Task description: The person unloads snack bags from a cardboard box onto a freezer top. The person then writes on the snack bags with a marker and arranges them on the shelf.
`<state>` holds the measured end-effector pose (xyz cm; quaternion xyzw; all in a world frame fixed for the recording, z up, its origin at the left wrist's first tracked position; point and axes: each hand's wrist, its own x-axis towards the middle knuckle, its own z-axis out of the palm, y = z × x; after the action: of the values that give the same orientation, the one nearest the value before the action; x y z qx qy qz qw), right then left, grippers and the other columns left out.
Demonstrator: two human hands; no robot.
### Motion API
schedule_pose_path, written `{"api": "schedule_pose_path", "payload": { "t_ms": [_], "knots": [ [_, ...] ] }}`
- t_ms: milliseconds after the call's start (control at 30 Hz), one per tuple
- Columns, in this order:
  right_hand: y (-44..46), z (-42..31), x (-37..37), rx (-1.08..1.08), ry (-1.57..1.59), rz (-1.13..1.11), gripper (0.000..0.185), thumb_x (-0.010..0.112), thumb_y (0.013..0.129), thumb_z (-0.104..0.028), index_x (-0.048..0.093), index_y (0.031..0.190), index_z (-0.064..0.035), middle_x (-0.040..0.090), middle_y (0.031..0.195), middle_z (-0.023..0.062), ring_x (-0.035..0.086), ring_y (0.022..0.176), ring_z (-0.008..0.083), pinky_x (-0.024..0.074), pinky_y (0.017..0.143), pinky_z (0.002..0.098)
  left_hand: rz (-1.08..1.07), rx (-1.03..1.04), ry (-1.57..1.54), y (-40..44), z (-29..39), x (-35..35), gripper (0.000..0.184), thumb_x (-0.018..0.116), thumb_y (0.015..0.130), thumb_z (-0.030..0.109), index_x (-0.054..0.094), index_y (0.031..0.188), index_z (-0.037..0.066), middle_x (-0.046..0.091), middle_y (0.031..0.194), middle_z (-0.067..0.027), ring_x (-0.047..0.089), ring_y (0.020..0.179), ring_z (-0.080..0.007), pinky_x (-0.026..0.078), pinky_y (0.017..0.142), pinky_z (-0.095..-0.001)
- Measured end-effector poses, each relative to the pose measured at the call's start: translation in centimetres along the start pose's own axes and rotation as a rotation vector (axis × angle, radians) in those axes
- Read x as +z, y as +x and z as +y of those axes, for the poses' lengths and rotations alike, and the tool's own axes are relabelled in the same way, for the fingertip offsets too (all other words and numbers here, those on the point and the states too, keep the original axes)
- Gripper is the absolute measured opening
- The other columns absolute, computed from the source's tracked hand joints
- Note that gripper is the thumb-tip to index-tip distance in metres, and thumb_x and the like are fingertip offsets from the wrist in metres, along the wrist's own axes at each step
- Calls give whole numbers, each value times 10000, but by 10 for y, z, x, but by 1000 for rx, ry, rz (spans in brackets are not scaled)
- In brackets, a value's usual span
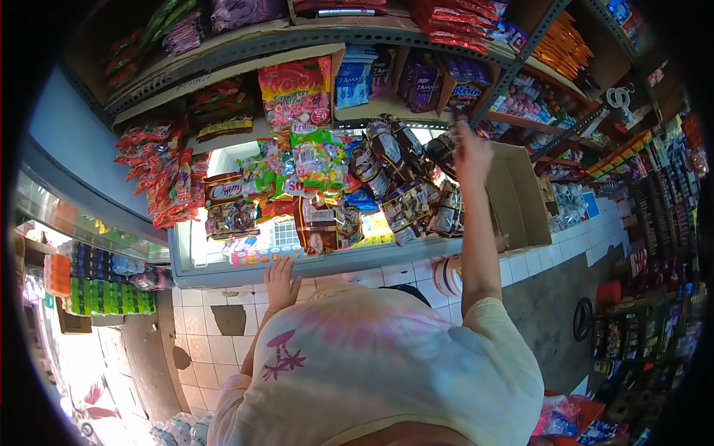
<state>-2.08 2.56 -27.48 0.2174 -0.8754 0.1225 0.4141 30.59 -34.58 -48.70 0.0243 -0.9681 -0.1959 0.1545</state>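
My left hand rests on the front rim of a glass-topped chest, fingers spread and holding nothing. My right hand is stretched out over the chest's far right part, below the shelf. Its fingers look drawn together, and a dark shape shows at their tips; what they hold is not clear. Just left of it lies a dark brown candy bag. More brown candy bags are heaped on the glass, beside green candy bags and a brown-and-white bag.
Behind the chest, a metal shelf holds a pink strawberry candy bag, blue packs and purple packs. Red candy packs hang over at left. An open cardboard box stands right of my forearm.
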Motion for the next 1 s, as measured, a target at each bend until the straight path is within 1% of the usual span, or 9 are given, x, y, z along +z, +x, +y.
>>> {"api": "schedule_pose_path", "payload": {
  "t_ms": [167, 333, 467, 533, 633, 733, 767, 833, 1000],
  "knots": [
    [-46, -7, 58, 173, 494, -499, 647, 643, 743, -70, 402, 1342, -125, 556, 1168, 210, 548, 1046, 382, 447, 869, 398, -44, -290, -340, 7, -13, -1, 527, 589, 812, 181, 414, 1283, 22, 462, 1286, -168, 357, 1244, -344, 236, 1014, -481],
    [7, -13, 1, 316, 970, -279, 453, 594, 822, -67, 491, 1261, -17, 501, 1284, 152, 468, 1192, 246, 354, 981, 324, 622, -398, 68, 28, -25, 0, 574, 529, 891, 238, 292, 1363, 16, 304, 1400, -215, 269, 1294, -378, 206, 1029, -493],
    [78, -115, -169, 140, 1137, -24, 395, 539, 817, -32, 527, 1211, -13, 435, 1345, 165, 365, 1288, 282, 268, 1058, 375, 565, -600, 193, 50, -27, -3, 593, 433, 935, 358, 232, 1405, 57, 179, 1463, -206, 187, 1337, -379, 164, 1031, -538],
    [71, -112, -147, -168, 991, 199, 496, 537, 862, -65, 412, 1324, -196, 323, 1393, 210, 352, 1282, 283, 362, 998, 482, 486, -699, 273, 54, -30, 4, 626, 348, 938, 454, 192, 1430, 99, 136, 1478, -209, 142, 1355, -384, 120, 1022, -582],
    [79, -138, -155, -869, 1362, 352, 658, 578, 772, 14, 381, 1308, -315, 229, 1450, -20, 157, 1356, 233, 341, 930, 652, 469, -706, 302, 55, -30, 4, 641, 325, 935, 477, 166, 1439, 115, 141, 1477, -208, 143, 1359, -371, 105, 1019, -590],
    [58, -155, -117, -1170, 1848, 388, 482, 577, 888, -296, 444, 1340, -196, 455, 1320, 134, 344, 1276, 296, 217, 1072, 499, 480, -675, 323, 55, -30, 2, 649, 328, 932, 476, 155, 1443, 115, 142, 1480, -199, 144, 1362, -360, 109, 1022, -580],
    [56, -155, -117, -1169, 1868, 386, 482, 577, 888, -296, 444, 1340, -196, 455, 1320, 134, 344, 1276, 296, 217, 1072, 499, 459, -693, 324, 54, -30, 2, 651, 325, 931, 477, 150, 1444, 116, 144, 1479, -201, 147, 1362, -359, 118, 1020, -576],
    [52, -154, -117, -858, 1720, 130, 732, 479, 721, 103, 396, 1295, -344, 293, 1407, -132, 171, 1352, 232, 313, 927, 684, 452, -700, 334, 55, -28, 1, 652, 324, 931, 480, 152, 1444, 116, 144, 1479, -200, 147, 1362, -357, 117, 1020, -573],
    [97, -197, -145, -768, 1847, -80, 717, 413, 679, 72, 429, 1269, -336, 321, 1399, -125, 173, 1356, 245, 303, 934, 670, 507, -645, 365, 52, -41, 11, 653, 325, 926, 492, 178, 1438, 114, 148, 1483, -187, 148, 1364, -345, 111, 1018, -575]
  ]
}}
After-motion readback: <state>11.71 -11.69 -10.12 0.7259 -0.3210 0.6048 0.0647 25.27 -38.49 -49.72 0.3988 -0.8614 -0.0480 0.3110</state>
